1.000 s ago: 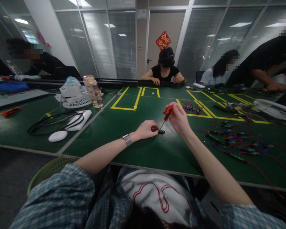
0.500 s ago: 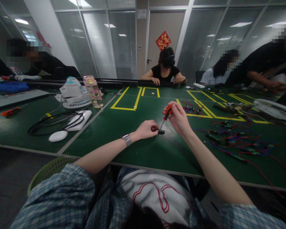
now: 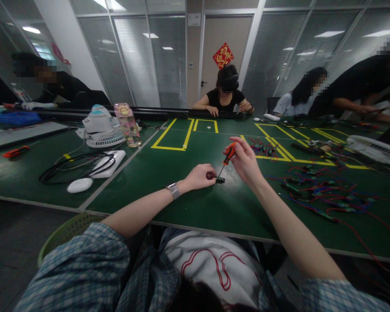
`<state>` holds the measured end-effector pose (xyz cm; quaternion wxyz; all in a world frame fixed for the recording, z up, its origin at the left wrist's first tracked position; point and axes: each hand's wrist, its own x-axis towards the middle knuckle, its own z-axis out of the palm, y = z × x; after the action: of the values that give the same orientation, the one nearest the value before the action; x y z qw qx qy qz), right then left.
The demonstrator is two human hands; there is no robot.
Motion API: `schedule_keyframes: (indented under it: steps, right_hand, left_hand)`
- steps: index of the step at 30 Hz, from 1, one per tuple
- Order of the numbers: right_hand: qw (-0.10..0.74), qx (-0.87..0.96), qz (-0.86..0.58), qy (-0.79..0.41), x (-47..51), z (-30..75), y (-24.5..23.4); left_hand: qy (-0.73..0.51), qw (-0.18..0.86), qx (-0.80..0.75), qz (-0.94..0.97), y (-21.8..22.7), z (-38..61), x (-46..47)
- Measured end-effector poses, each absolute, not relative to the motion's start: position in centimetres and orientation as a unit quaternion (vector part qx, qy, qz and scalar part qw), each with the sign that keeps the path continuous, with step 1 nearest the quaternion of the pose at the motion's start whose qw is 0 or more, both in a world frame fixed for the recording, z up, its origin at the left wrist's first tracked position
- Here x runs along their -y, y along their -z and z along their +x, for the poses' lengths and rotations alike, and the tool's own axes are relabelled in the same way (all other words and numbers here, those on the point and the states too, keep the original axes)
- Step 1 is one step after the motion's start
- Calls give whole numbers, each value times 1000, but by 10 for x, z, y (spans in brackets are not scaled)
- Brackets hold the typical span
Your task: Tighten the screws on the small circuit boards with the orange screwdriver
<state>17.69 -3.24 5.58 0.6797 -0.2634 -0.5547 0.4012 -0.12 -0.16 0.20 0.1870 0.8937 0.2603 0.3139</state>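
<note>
My right hand (image 3: 245,162) is closed round a small screwdriver with an orange handle (image 3: 229,154), its thin shaft slanting down to the left. The tip rests on a small dark part (image 3: 220,180) lying on the green table (image 3: 169,186). My left hand (image 3: 199,177) lies on the table beside that part, fingers curled and pinching it at its left end. A metal watch band sits on my left wrist.
A heap of red, blue and black wired parts (image 3: 318,190) lies to the right. On the left are a white fan (image 3: 100,128), a clear bottle (image 3: 128,124), coiled black cable (image 3: 74,167) and a white oval device (image 3: 79,185). Other people sit across and beside the table. A green basket (image 3: 63,234) stands below the edge.
My right hand has shifted slightly on the screwdriver handle, with the fingers turning a little. The left hand and the small part have stayed in place.
</note>
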Motion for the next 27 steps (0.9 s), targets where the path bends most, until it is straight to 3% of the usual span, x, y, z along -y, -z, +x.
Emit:
schedule_keyframes:
  steps: [14, 27]
  right_hand:
    - [715, 492, -236, -436, 31, 174, -56]
    - [694, 499, -235, -463, 36, 173, -58]
  left_hand:
    - [-316, 187, -264, 892, -2, -1, 2]
    - [-321, 185, -257, 893, -1, -1, 1]
